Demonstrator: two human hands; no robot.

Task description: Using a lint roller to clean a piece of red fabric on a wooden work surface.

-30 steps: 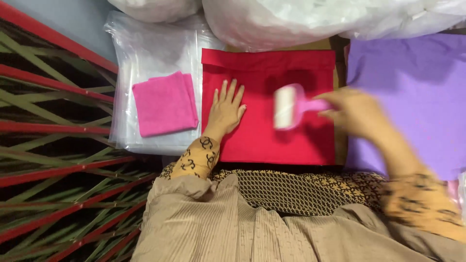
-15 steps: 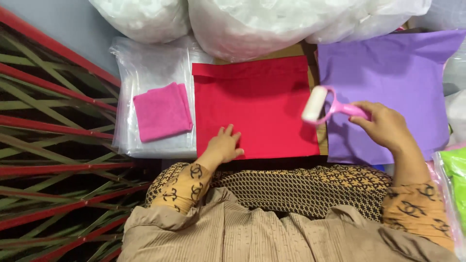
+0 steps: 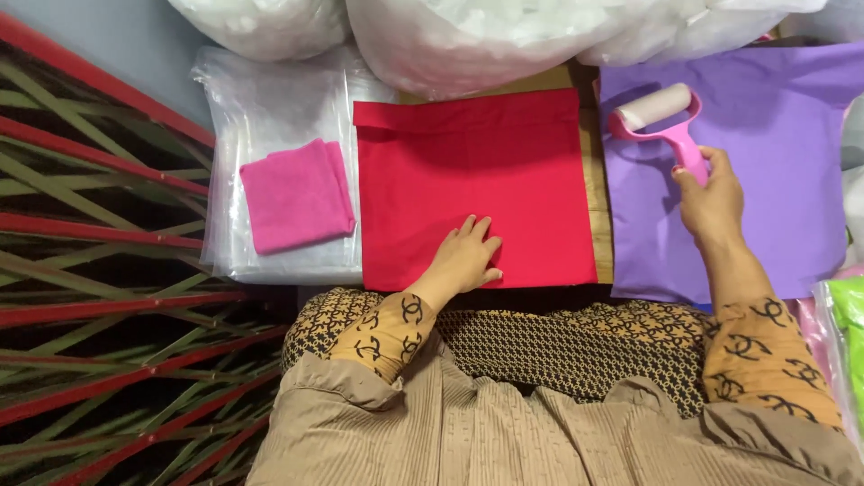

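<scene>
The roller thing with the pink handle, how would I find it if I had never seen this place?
Start at the big purple cloth on the right side of the work surface, next to the red cloth. Near its top left part lies the lint roller, its handle gripped by the right hand. It is the only tool here: a white roll on a pink frame, while everything around it is flat fabric or plastic bags.

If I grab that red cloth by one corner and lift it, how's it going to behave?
The red cloth lies flat and thin, so it probably droops and folds when lifted. It looks light; the left hand pressing its lower edge suggests it slides easily. Nothing fragile shows, and it cannot roll the way the lint roller in the right hand might.
</scene>
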